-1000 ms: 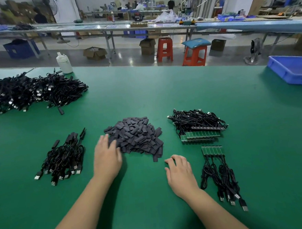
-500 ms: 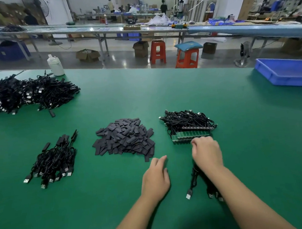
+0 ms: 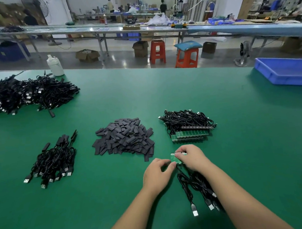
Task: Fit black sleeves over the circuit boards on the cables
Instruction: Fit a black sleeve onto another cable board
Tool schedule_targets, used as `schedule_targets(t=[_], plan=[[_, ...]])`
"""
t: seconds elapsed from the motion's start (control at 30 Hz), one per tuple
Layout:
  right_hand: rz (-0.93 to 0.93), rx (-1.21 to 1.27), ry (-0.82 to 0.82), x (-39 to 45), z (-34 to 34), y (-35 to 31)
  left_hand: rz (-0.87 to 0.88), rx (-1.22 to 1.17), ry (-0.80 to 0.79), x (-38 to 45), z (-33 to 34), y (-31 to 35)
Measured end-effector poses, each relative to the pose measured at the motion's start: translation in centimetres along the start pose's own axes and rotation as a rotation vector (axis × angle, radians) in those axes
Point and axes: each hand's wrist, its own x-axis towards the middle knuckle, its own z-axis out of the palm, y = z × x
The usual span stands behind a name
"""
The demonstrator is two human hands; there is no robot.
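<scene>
Green bench mat [image 3: 145, 96]: board strip [image 3: 174, 158] is pinched by left hand [image 3: 157, 174] and right hand [image 3: 191, 159]; one board should be separated cleanly before a sleeve is taken from the sleeve pile [image 3: 124, 136] just beyond the left hand.

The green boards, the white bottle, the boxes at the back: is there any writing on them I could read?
No text is legible.
Green circuit boards: any print is too small to read.
White bottle: no label shows.
Cardboard boxes: no print shows.
Blue tray: plain.
</scene>
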Motion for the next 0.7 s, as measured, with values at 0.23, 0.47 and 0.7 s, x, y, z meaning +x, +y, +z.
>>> schedule_targets(t=[0.23, 0.47, 0.7], plan=[[-0.022, -0.034, 0.002, -0.5, 1.3, -1.6, -0.099, -0.058, 0.006, 0.8, -0.4, 0.9], [-0.013, -0.118, 0.021, -0.7, 1.5, -2.2, -0.146, -0.075, 0.035, 0.8, 0.0, 1.0], [-0.007, -0.129, 0.066, -0.9, 1.7, -2.4, -0.184, -0.050, 0.044, 0.9, 0.1, 1.4]])
